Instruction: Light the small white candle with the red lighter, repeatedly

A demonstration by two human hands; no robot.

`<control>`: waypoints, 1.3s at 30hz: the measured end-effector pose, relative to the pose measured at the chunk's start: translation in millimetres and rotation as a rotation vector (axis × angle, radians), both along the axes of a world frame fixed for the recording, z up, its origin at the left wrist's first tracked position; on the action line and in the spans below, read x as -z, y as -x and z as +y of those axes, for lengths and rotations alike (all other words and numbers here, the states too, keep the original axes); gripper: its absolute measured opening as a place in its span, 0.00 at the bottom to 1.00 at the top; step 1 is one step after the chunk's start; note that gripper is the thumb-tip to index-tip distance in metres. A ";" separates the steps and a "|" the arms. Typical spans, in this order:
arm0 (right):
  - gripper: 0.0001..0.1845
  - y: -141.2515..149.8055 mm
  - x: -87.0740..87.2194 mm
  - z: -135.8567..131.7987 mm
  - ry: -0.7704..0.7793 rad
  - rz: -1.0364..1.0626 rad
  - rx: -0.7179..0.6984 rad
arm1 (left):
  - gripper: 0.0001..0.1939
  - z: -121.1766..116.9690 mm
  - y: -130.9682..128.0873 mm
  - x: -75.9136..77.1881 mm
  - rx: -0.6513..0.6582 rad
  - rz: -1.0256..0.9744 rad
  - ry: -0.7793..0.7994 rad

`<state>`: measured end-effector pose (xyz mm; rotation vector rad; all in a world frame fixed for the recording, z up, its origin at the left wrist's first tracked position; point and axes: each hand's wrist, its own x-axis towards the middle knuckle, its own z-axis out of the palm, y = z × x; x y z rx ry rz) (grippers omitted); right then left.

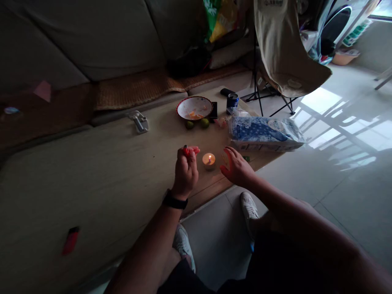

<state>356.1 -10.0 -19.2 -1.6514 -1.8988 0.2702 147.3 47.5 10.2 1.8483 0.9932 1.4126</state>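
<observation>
A small round candle [208, 161] burns with a low flame on the table, between my two hands. To its left, my left hand [186, 169] is closed around a red lighter [185, 150], whose top end pokes out above the fist. A dark band circles that wrist. My right hand [237, 167] hovers just to the right of the candle, fingers apart and curved toward the flame, with nothing in it. Beside its wrist lies a small green item [246, 158], partly hidden, too small to make out.
Behind the candle are a red-rimmed bowl [183, 107] with peel, two green fruits [204, 123], a blue can [232, 102] and a blue-white plastic package [265, 132]. A clear tray [140, 122] and another red lighter [71, 241] lie leftward. A folding chair [281, 49] stands beyond.
</observation>
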 end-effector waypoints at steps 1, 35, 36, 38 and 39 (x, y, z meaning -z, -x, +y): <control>0.39 -0.5 1.1 0.2 -0.015 0.003 -0.001 | 0.10 0.2 0.6 0.2 -0.001 0.005 -0.004; 0.18 10.3 -18.5 -13.2 0.280 -0.292 -0.146 | 0.19 -26.5 84.8 -15.2 -0.170 0.335 -0.014; 0.19 11.6 -19.7 -14.0 0.306 -0.309 -0.183 | 0.19 -26.6 86.2 -15.8 -0.173 0.339 -0.012; 0.21 14.1 -22.2 -15.7 0.350 -0.348 -0.268 | 0.18 -25.7 88.5 -16.8 -0.180 0.350 -0.004; 0.21 15.3 -23.5 -16.6 0.364 -0.366 -0.301 | 0.18 -24.9 89.2 -17.3 -0.187 0.353 -0.003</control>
